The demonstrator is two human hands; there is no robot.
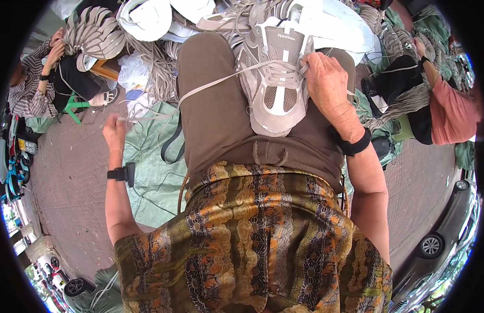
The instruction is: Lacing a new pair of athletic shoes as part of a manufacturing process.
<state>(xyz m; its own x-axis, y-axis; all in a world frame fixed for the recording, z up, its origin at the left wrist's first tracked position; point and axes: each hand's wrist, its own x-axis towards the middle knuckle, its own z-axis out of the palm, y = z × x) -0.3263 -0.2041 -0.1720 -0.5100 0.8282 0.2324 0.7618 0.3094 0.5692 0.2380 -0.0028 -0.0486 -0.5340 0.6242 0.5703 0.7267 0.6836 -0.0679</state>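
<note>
A beige and white sneaker upper lies across my thighs, its rounded toe toward my belly. Flat beige lace crosses its throat in several rows. From there one long stretch of shoelace runs left over my knee. Out at the left, my left hand is closed on the far part of that lace and holds it away from the shoe. My right hand pinches the lace at the right edge of the eyelet row, its fingertips against the upper. A short lace end shows beyond this hand.
Bundles of beige uppers and white rounded pieces are heaped beyond my knees. One person works at the left beside a green stool, another at the right. Green sheeting covers paving; a dark car stands lower right.
</note>
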